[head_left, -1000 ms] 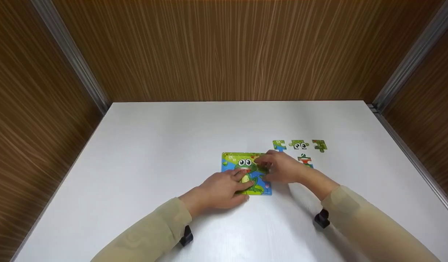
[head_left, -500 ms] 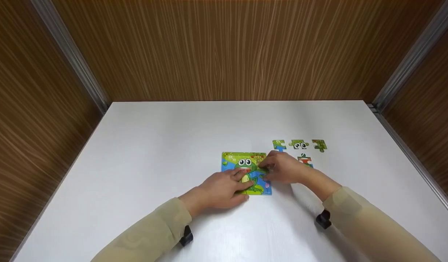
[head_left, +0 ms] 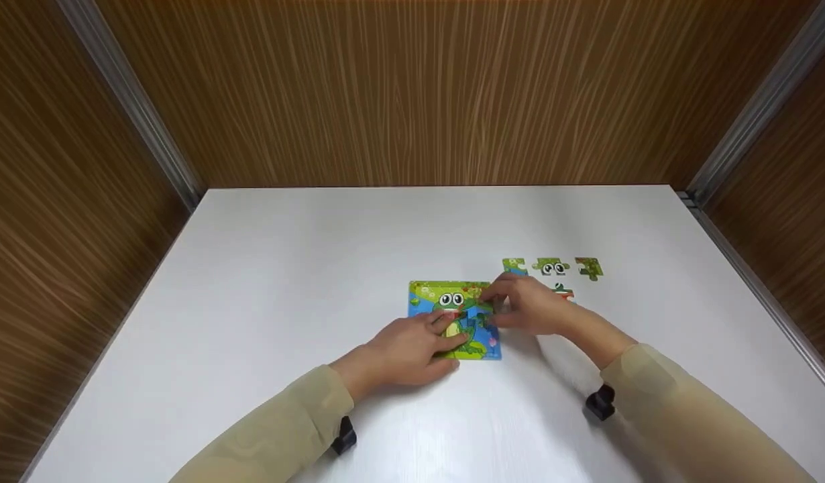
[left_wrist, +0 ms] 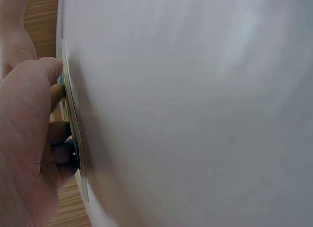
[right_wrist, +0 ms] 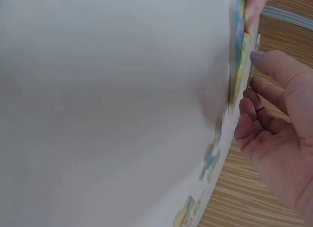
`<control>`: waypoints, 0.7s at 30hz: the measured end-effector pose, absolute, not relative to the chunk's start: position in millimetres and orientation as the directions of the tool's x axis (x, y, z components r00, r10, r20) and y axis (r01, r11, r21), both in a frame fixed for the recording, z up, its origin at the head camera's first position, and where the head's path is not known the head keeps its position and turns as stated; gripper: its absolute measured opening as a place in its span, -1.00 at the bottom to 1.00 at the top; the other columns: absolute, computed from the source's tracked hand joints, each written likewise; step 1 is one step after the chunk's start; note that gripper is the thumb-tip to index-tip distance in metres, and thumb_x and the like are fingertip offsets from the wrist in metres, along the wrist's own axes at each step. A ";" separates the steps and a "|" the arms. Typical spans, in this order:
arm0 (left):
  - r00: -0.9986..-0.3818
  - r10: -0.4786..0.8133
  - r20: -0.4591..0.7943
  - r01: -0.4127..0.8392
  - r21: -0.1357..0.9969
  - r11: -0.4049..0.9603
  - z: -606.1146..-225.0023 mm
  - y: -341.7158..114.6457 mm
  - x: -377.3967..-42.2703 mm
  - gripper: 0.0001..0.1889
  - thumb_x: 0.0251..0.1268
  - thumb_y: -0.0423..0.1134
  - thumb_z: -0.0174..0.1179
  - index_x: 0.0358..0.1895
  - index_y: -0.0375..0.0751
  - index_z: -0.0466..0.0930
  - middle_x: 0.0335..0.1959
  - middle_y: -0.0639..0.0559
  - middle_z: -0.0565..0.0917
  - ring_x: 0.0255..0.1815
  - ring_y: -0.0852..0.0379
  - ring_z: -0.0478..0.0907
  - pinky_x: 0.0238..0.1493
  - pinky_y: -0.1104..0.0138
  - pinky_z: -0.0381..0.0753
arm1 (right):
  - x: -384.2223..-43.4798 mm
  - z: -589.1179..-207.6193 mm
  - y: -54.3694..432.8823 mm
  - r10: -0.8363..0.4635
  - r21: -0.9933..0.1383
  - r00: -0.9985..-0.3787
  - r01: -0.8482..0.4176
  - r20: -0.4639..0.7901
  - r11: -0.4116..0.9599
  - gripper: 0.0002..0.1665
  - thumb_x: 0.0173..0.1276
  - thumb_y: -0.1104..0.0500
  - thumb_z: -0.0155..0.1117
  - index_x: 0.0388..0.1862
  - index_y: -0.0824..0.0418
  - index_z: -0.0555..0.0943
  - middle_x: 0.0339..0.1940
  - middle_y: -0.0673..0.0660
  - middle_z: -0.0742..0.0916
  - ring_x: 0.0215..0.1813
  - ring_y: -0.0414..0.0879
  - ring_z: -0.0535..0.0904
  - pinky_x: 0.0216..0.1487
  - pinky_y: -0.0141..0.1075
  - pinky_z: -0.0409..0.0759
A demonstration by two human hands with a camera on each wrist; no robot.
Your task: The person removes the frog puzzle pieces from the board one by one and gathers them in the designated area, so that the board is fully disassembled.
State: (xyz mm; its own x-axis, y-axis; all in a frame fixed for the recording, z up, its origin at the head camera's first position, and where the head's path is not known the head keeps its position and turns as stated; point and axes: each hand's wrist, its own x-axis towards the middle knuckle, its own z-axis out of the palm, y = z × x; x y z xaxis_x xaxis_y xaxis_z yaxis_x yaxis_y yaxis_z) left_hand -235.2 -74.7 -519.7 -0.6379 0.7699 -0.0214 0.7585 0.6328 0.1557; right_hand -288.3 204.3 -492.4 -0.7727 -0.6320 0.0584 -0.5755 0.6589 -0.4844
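Note:
A square frog jigsaw puzzle lies on the white table, its frog eyes showing near the top. My left hand rests on its lower left, fingers spread straight over the frog's body. Over the right side of the puzzle, my right hand pinches a green puzzle piece between thumb and fingers, mostly hidden by the fingers. In the right wrist view, the right thumb and fingertips sit right at the puzzle's edge. The left fingers press the puzzle's face in the left wrist view, where its thin edge shows.
Beyond my right hand lie several loose pieces: a corner piece, a piece with two eyes, another corner piece and a partly hidden mouth piece. Wood-grain panels stand at the table's back and sides.
My right hand has shifted slightly right and away from me, covering more of the mouth piece. More green and blue shows between its thumb and fingers. The left hand stays put.

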 end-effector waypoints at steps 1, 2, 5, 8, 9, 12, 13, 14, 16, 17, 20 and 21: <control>-0.637 0.771 -0.014 0.760 0.156 0.631 -520.3 -74.6 -235.5 -0.42 0.67 0.20 -0.12 0.60 0.17 0.40 0.65 -0.12 0.26 0.66 -0.11 0.21 0.54 0.07 0.36 | -288.7 -490.4 206.3 -0.627 -0.486 -0.777 -0.572 0.063 0.660 -0.59 0.33 0.26 0.48 0.16 0.28 0.75 0.05 0.14 0.73 0.01 0.04 0.63 0.03 -0.05 0.66; -0.639 0.769 -0.014 0.758 0.160 0.632 -520.5 -74.4 -235.6 -0.42 0.67 0.20 -0.12 0.60 0.17 0.40 0.65 -0.12 0.26 0.66 -0.11 0.21 0.54 0.07 0.36 | -289.4 -488.4 208.6 -0.620 -0.492 -0.782 -0.566 0.066 0.662 -0.57 0.33 0.27 0.47 0.18 0.28 0.74 0.06 0.15 0.73 0.02 0.04 0.64 0.02 -0.05 0.67; -0.642 0.767 -0.023 0.754 0.167 0.636 -520.9 -73.8 -235.6 -0.42 0.67 0.20 -0.12 0.60 0.17 0.40 0.66 -0.10 0.24 0.67 -0.10 0.20 0.55 0.07 0.34 | -290.8 -482.5 217.8 -0.594 -0.518 -0.802 -0.535 0.063 0.667 -0.54 0.34 0.29 0.45 0.22 0.28 0.72 0.10 0.16 0.73 0.06 0.09 0.64 0.03 -0.01 0.70; -0.642 0.766 -0.031 0.752 0.172 0.636 -520.4 -74.0 -235.7 -0.42 0.67 0.20 -0.13 0.60 0.17 0.39 0.67 -0.09 0.22 0.68 -0.10 0.18 0.56 0.07 0.32 | -292.5 -477.2 229.9 -0.576 -0.530 -0.813 -0.526 0.083 0.665 -0.54 0.33 0.32 0.46 0.23 0.27 0.71 0.10 0.16 0.72 0.11 0.11 0.64 0.05 0.01 0.70; -0.641 0.767 -0.031 0.752 0.170 0.636 -520.1 -74.2 -235.6 -0.42 0.67 0.20 -0.13 0.61 0.16 0.39 0.68 -0.09 0.21 0.68 -0.11 0.18 0.57 0.07 0.32 | -293.3 -476.1 234.4 -0.573 -0.527 -0.814 -0.529 0.094 0.665 -0.54 0.33 0.33 0.47 0.22 0.27 0.71 0.10 0.15 0.73 0.11 0.11 0.64 0.04 0.01 0.69; -0.640 0.768 -0.028 0.755 0.164 0.635 -520.5 -74.5 -235.4 -0.42 0.68 0.20 -0.14 0.61 0.16 0.38 0.68 -0.09 0.22 0.67 -0.12 0.19 0.57 0.06 0.31 | -294.5 -473.8 249.1 -0.550 -0.512 -0.826 -0.528 0.123 0.677 -0.56 0.33 0.31 0.51 0.20 0.28 0.72 0.09 0.14 0.73 0.09 0.09 0.64 0.00 -0.02 0.68; -0.639 0.768 -0.030 0.755 0.163 0.635 -520.2 -74.6 -235.0 -0.41 0.68 0.20 -0.15 0.61 0.16 0.37 0.68 -0.09 0.21 0.67 -0.12 0.18 0.57 0.05 0.31 | -294.7 -473.2 254.3 -0.543 -0.506 -0.830 -0.526 0.129 0.684 -0.56 0.34 0.31 0.51 0.20 0.27 0.73 0.09 0.14 0.73 0.09 0.09 0.64 0.00 -0.03 0.68; -0.639 0.769 -0.031 0.756 0.161 0.635 -520.7 -74.6 -235.0 -0.41 0.68 0.21 -0.15 0.62 0.16 0.37 0.68 -0.10 0.21 0.67 -0.12 0.18 0.57 0.05 0.31 | -294.8 -472.9 259.5 -0.536 -0.503 -0.834 -0.521 0.130 0.690 -0.56 0.34 0.31 0.51 0.20 0.27 0.73 0.09 0.15 0.73 0.08 0.09 0.64 0.00 -0.03 0.68; -0.639 0.769 -0.032 0.757 0.156 0.635 -521.4 -74.4 -234.9 -0.41 0.68 0.21 -0.16 0.62 0.17 0.36 0.67 -0.10 0.23 0.67 -0.12 0.19 0.57 0.05 0.31 | -295.0 -472.0 269.8 -0.515 -0.503 -0.849 -0.498 0.118 0.706 -0.56 0.34 0.31 0.51 0.21 0.27 0.73 0.11 0.15 0.72 0.10 0.10 0.63 0.02 -0.01 0.68; -0.638 0.769 -0.031 0.758 0.154 0.634 -521.7 -74.3 -235.0 -0.40 0.68 0.22 -0.17 0.62 0.17 0.35 0.67 -0.10 0.23 0.67 -0.12 0.20 0.57 0.06 0.31 | -295.1 -471.5 275.0 -0.508 -0.505 -0.854 -0.488 0.110 0.712 -0.55 0.34 0.32 0.50 0.22 0.27 0.73 0.12 0.15 0.72 0.10 0.10 0.63 0.04 0.01 0.67; -0.640 0.768 -0.036 0.755 0.157 0.637 -521.5 -74.1 -235.5 -0.40 0.68 0.22 -0.17 0.63 0.18 0.34 0.67 -0.10 0.23 0.67 -0.12 0.18 0.58 0.05 0.29 | -295.3 -470.4 290.6 -0.482 -0.502 -0.871 -0.461 0.097 0.732 -0.54 0.34 0.33 0.50 0.23 0.25 0.73 0.14 0.15 0.72 0.11 0.10 0.61 0.09 0.05 0.65; -0.642 0.766 -0.037 0.753 0.158 0.639 -521.2 -74.0 -235.6 -0.40 0.68 0.22 -0.17 0.63 0.18 0.34 0.67 -0.10 0.23 0.68 -0.12 0.18 0.58 0.06 0.28 | -295.5 -470.1 295.8 -0.472 -0.501 -0.876 -0.453 0.097 0.737 -0.54 0.34 0.33 0.51 0.22 0.24 0.73 0.14 0.14 0.72 0.11 0.09 0.61 0.09 0.06 0.65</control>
